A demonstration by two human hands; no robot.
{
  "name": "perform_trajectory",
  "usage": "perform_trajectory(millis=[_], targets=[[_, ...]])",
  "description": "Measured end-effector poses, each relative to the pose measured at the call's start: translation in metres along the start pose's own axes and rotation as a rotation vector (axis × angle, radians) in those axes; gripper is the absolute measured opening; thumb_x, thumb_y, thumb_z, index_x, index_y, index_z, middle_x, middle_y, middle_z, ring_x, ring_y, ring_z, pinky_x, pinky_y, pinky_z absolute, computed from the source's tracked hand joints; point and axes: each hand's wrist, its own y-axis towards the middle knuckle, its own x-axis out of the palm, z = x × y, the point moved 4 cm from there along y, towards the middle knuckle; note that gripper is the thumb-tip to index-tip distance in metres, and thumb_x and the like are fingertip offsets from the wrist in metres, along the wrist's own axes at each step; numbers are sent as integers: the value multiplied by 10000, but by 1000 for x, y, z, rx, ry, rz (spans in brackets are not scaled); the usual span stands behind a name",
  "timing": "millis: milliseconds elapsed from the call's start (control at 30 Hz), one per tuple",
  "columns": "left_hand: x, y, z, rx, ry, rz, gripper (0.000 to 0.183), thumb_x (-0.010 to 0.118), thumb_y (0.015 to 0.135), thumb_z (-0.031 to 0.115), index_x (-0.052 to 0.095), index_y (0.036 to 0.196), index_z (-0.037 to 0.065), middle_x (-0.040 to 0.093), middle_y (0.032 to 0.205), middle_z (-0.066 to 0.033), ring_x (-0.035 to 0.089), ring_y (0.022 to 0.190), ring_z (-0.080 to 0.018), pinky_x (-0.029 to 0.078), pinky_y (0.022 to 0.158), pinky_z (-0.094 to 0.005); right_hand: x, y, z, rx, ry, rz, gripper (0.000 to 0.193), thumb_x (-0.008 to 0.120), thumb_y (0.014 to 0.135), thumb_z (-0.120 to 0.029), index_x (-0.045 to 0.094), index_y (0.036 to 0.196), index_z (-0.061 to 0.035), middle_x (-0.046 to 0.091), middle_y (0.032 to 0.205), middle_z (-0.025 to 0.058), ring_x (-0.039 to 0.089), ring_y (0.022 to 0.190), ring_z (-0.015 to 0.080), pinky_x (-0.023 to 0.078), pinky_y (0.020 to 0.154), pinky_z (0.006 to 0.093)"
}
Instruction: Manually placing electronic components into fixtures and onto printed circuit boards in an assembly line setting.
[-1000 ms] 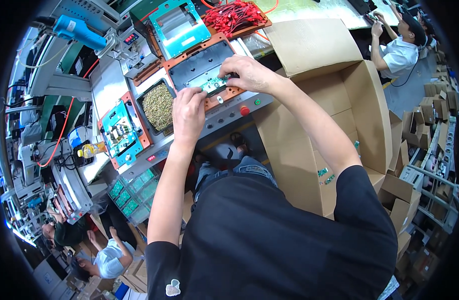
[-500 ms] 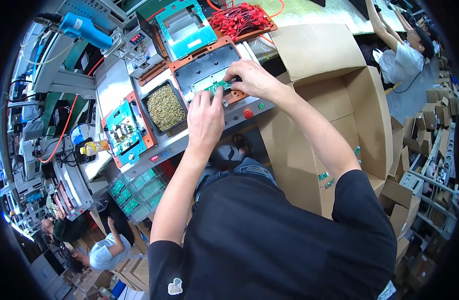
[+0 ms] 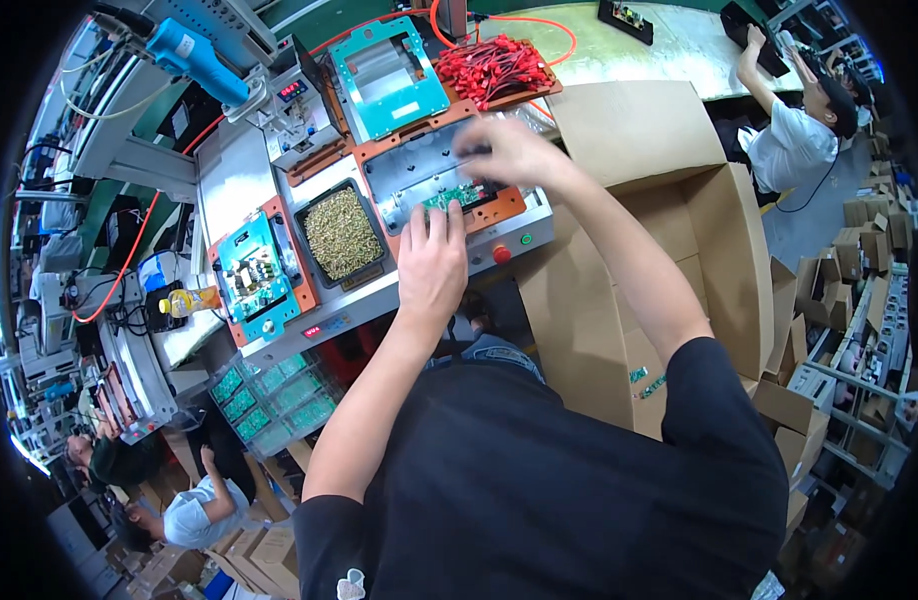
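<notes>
Green circuit board (image 3: 457, 196) lies in dark recess of orange-framed fixture (image 3: 504, 207), toward near edge. Left hand (image 3: 434, 265) reaches to it, fingers narrow together, tips at board's edge; grip cannot be told. Open cardboard box (image 3: 727, 235) stands at right, few small green boards (image 3: 639, 376) inside. Black tray (image 3: 373, 214) of brass-coloured parts (image 3: 341, 234) sits left of fixture. Right hand (image 3: 509, 152) blurred above recess, fingers curled; cannot tell whether holding anything. Beyond: teal frame (image 3: 379, 120), red heap (image 3: 494, 70).
</notes>
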Motion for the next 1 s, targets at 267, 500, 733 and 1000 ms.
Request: perform_trajectory(millis=[267,500,733,1000], targets=[[-2,7,9,-1,-20,-35,487,604,826,82,538,1292,-45,567,1117,-178,522,1189,-335,458,968,-421,-18,144,60,257,719,292,543,703,884,-161,487,1334,51,689,968,99,655,812,138,521,804,287],[13,0,14,-62,69,-31,495,590,842,108,523,1310,-40,554,1157,-181,515,1207,-343,452,983,-427,-34,36,10,-52,370,220,224,758,854,-93,718,1067,-41,733,958,32,663,892,109,521,857,280],[27,-15,9,-53,43,-100,519,565,863,105,493,1359,-29,532,1311,-201,461,1300,-392,335,1108,-506,-16,1,-14,-208,-124,-44,257,634,793,22,716,1032,-27,732,1004,122,680,1008,297,524,916,400],[17,-10,11,-53,1,-81,502,555,863,73,491,1355,-2,519,1329,-201,424,1333,-400,328,1106,-512,29,36,-43,-157,-623,-482,131,718,730,-165,760,852,-145,739,882,82,704,863,270,525,777,400]])
